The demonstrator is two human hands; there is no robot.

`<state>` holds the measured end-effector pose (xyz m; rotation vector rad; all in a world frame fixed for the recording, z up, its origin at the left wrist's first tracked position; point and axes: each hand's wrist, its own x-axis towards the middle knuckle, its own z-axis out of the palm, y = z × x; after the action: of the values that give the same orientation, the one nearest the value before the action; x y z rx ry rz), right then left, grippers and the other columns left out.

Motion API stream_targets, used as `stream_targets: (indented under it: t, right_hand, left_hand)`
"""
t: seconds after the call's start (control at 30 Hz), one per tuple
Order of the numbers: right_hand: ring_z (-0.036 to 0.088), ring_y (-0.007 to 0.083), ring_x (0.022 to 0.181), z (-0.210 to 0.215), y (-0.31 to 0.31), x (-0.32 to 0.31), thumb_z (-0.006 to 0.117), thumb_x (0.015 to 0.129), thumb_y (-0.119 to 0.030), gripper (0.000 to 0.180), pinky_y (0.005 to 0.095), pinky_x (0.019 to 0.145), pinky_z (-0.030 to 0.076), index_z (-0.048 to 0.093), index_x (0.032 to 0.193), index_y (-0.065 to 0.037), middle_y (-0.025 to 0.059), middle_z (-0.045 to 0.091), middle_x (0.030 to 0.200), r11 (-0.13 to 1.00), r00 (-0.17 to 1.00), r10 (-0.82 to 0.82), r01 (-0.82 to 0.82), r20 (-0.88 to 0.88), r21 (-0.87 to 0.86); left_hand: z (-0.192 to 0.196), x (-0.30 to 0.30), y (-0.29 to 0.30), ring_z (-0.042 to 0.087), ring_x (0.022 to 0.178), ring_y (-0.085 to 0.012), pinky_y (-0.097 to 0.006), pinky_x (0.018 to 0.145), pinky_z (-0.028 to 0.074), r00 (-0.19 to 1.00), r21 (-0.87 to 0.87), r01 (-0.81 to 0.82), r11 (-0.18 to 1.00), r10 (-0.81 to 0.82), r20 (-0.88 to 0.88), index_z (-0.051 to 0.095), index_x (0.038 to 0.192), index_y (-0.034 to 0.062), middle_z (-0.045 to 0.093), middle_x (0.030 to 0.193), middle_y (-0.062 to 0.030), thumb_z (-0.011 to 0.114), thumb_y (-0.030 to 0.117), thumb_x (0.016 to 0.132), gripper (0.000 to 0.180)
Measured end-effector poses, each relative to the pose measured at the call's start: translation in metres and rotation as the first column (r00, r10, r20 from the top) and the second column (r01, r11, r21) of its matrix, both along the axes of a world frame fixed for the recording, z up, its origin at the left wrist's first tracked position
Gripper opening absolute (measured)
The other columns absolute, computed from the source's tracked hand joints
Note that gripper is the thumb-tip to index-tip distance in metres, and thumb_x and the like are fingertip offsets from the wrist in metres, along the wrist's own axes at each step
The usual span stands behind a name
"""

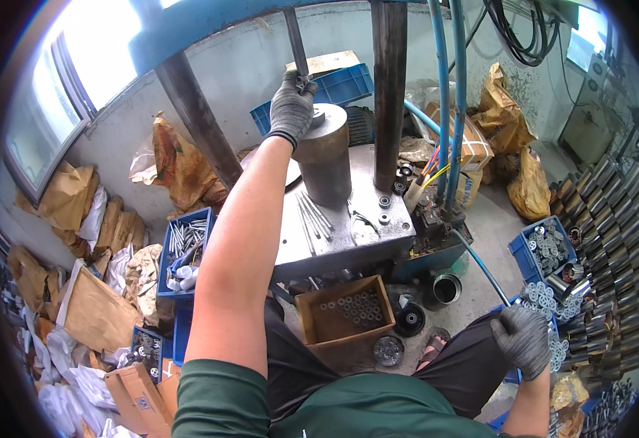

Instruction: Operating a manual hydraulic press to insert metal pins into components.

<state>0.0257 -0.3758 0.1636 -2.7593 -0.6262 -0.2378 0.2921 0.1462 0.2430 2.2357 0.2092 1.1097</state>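
Observation:
My left hand point(291, 108), in a grey glove, reaches to the top of a tall metal cylinder point(324, 164) on the press table. Its fingers close round something just under the narrow press rod point(295, 44); a bit of metal shows at the fingertips, mostly hidden. A small round metal part point(318, 117) sits on the cylinder's top beside that hand. At the right, over my thigh, my gloved right hand point(522, 342) is curled at the end of a slanting blue lever point(479, 266), covering its tip. Several thin metal rods point(312, 217) and pliers point(364, 219) lie on the press table point(301, 255).
Dark press columns point(389, 95) flank the cylinder. A cardboard box point(345, 332) of small rings stands below the table. Blue crates hold rods point(188, 237) at left and metal discs point(546, 247) at right. Stacked dark tubes point(604, 248) line the right side.

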Motion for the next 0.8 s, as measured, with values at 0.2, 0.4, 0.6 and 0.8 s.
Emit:
stream_targets:
  t: [0.2,0.4,0.6,0.8]
  right_hand:
    - [0.064,0.0409,0.070,0.009,0.003,0.002,0.074,0.080,-0.019,0.021,0.0484,0.063,0.050,0.062,0.071,-0.004,0.0194,0.062,0.071,1.000,0.999,-0.022,0.022,-0.035,0.010]
    - [0.066,0.0411,0.073,0.029,0.008,0.024,0.073,0.080,-0.017,0.013,0.0482,0.068,0.054,0.070,0.085,-0.005,0.0191,0.067,0.078,0.998,0.997,0.068,-0.069,-0.026,-0.007]
    - [0.070,0.0387,0.098,0.094,0.046,0.136,0.066,0.093,-0.008,0.033,0.0450,0.084,0.057,0.065,0.126,-0.002,0.0201,0.072,0.109,0.974,0.732,0.146,-0.225,0.665,0.034]
    - [0.071,0.0356,0.106,0.116,0.063,0.221,0.065,0.096,-0.013,0.044,0.0441,0.088,0.058,0.061,0.140,-0.011,0.0214,0.071,0.118,0.963,0.841,-0.025,-0.125,0.541,0.239]
  left_hand:
    - [-0.017,0.009,0.002,0.070,0.081,-0.0254,-0.040,0.077,0.055,0.993,-0.127,0.104,0.986,-0.097,0.061,0.057,0.131,0.0112,0.072,0.090,-0.0123,0.070,0.022,0.097,0.038]
    - [-0.021,0.010,0.019,0.071,0.087,-0.0225,-0.036,0.084,0.054,0.978,-0.210,0.208,0.955,-0.210,0.014,0.070,0.118,0.0058,0.075,0.097,-0.0130,0.065,0.030,0.101,0.030]
    - [-0.019,0.010,0.008,0.068,0.089,-0.0138,-0.030,0.084,0.054,0.940,-0.345,0.318,0.883,-0.340,-0.006,0.070,0.119,0.0050,0.074,0.096,-0.0058,0.063,0.027,0.103,0.028]
    - [-0.018,0.003,0.007,0.070,0.089,-0.0155,-0.031,0.084,0.054,0.944,-0.321,0.317,0.893,-0.329,0.017,0.072,0.116,0.0047,0.076,0.096,-0.0072,0.067,0.025,0.100,0.026]
